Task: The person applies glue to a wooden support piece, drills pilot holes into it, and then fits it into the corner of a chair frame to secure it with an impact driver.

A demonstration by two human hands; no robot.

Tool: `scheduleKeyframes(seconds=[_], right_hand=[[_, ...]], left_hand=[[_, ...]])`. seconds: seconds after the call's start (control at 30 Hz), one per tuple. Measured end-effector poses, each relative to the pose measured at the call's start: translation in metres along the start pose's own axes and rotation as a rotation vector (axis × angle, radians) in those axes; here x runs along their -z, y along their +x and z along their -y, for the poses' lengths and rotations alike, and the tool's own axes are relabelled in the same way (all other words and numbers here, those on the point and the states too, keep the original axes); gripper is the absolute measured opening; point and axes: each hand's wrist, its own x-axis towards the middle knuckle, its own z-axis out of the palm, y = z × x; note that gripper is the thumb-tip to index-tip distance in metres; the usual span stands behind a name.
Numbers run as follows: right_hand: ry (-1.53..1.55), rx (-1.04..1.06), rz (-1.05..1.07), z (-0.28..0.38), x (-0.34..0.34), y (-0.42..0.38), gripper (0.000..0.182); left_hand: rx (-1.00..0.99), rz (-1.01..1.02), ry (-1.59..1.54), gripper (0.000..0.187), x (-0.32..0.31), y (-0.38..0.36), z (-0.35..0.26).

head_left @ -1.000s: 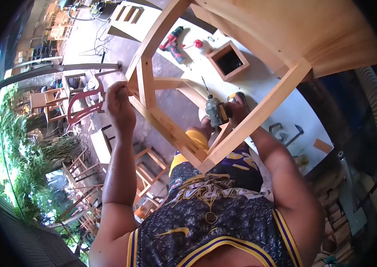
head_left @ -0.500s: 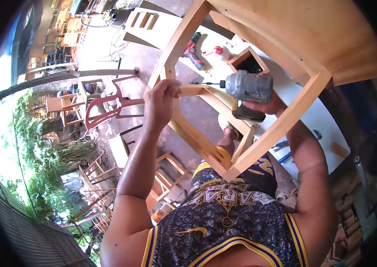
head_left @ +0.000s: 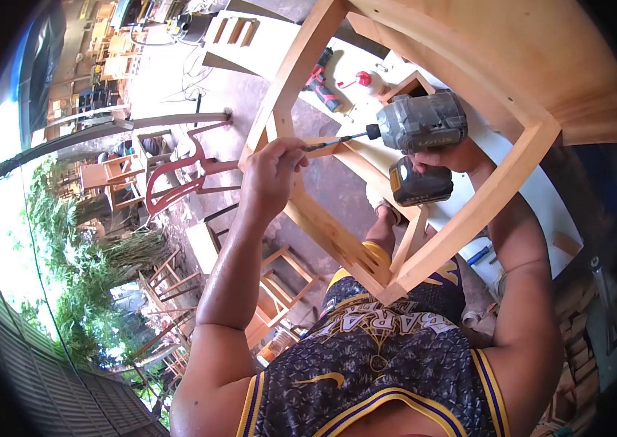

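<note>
A wooden frame (head_left: 468, 207) of light wood, with a broad wooden panel (head_left: 570, 65) on its far side, stands before me. Inside its opening, my right hand (head_left: 443, 159) grips a grey cordless impact driver (head_left: 425, 120) with a black battery at the base. The driver's long bit (head_left: 345, 138) points left and slopes down toward my left hand (head_left: 277, 171). My left hand is at the frame's left rail, fingers pinched at the bit's tip. Whatever sits between those fingertips is too small to make out.
Behind the frame, a white table (head_left: 541, 211) carries a red-and-black drill (head_left: 323, 81), a red-capped bottle (head_left: 365, 80), a small wooden box (head_left: 412, 86) and a blue-handled tool (head_left: 478, 256). A reddish chair (head_left: 177, 182) and several wooden chair frames stand to the left.
The driver has shifted right and tilted, so its bit now slopes down to my left fingers rather than lying nearly level. The whole view has shifted slightly.
</note>
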Motion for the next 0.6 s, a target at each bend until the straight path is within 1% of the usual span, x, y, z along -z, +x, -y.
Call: scheduleKeyframes(seconds=[0.07, 0.17, 0.23, 0.3, 0.43, 0.5, 0.6], right_hand=[[0.057, 0.057, 0.041, 0.001, -0.001, 0.002, 0.026], [0.011, 0.041, 0.024, 0.006, -0.001, 0.004, 0.024], [0.003, 0.031, 0.024, 0.006, 0.002, 0.004, 0.024], [-0.004, 0.019, 0.022, 0.006, 0.005, 0.005, 0.024], [-0.005, 0.009, 0.042, 0.007, 0.009, 0.007, 0.025], [-0.016, 0.021, 0.038, 0.007, 0.009, 0.007, 0.025], [-0.056, 0.006, 0.029, 0.01, 0.011, 0.01, 0.026]], left_hand=[[-0.006, 0.008, 0.007, 0.014, 0.0, 0.001, 0.0], [-0.021, 0.033, 0.016, 0.013, -0.001, 0.002, 0.0], [-0.026, 0.049, 0.018, 0.013, 0.0, 0.002, 0.001], [0.008, 0.085, 0.005, 0.017, 0.001, 0.001, 0.002], [0.025, 0.061, -0.011, 0.017, 0.001, 0.001, -0.001], [0.002, 0.05, 0.026, 0.012, 0.0, 0.002, -0.001], [-0.014, 0.057, 0.054, 0.012, 0.0, 0.002, -0.002]])
